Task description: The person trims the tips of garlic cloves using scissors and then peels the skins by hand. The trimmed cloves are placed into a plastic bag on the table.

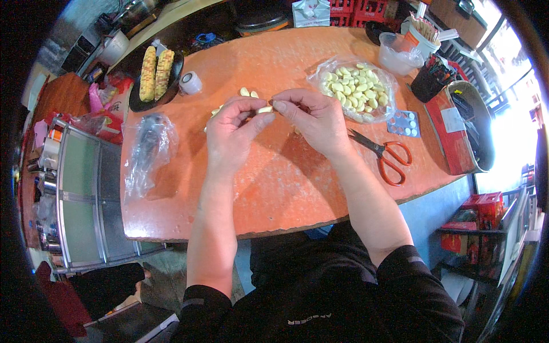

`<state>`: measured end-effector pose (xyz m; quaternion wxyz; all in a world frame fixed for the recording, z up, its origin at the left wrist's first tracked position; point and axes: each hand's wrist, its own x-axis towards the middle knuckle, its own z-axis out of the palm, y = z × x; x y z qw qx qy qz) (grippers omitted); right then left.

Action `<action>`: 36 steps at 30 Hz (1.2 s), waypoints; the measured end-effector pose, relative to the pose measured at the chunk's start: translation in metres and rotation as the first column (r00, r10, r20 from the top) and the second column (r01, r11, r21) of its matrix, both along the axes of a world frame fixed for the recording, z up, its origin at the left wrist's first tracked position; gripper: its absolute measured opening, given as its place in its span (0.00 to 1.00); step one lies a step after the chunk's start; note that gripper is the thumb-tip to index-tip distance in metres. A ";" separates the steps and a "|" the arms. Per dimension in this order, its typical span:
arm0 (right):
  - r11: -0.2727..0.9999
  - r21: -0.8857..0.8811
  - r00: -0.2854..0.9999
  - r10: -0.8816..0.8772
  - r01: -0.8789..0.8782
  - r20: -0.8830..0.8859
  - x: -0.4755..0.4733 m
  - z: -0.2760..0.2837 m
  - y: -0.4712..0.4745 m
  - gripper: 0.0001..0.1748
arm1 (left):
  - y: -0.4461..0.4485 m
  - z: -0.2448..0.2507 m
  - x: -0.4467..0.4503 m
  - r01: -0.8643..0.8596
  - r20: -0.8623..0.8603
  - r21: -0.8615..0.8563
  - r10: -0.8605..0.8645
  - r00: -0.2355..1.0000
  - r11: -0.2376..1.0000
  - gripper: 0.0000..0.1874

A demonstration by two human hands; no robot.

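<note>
Between the thumb and fingers of my left hand (pixel 240 122) is a pale garlic clove (pixel 264 110). My right hand (pixel 315 118) has its thumb and forefinger pinched together close to the clove's right end; whether they hold a bit of skin I cannot tell. More peeled cloves (pixel 245 91) lie on the orange table (pixel 274 184) behind and beside my left hand, partly hidden by it. A clear plastic bag (pixel 321 77) full of peeled garlic cloves (pixel 358 88) lies open beyond my right hand. Scissors with orange handles (pixel 381 150) rest right of my right wrist.
On the left are two corn cobs (pixel 148 75) on a black plate (pixel 175 81), a white roll (pixel 190 82) and a crumpled plastic bag (pixel 150 154). A blister pack (pixel 403 123), plastic tub (pixel 399 53), black pen holder (pixel 431 79) and red box (pixel 450 133) stand or lie right.
</note>
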<state>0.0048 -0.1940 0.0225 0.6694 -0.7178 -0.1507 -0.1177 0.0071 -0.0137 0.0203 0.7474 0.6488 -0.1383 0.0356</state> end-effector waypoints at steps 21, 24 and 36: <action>0.946 0.305 0.969 0.171 -0.112 -0.177 0.009 -0.007 0.003 0.10 | -0.014 -0.006 -0.008 -0.110 0.237 0.215 0.057 0.970 0.970 0.20; 0.957 0.259 0.960 0.188 -0.132 -0.207 0.006 -0.002 0.002 0.10 | -0.015 -0.001 -0.009 0.005 0.185 0.073 -0.019 0.983 0.997 0.18; 0.886 0.433 0.865 0.341 -0.165 -0.368 -0.005 0.006 0.011 0.13 | -0.015 -0.006 -0.012 -0.011 0.095 -0.083 0.019 0.995 0.997 0.05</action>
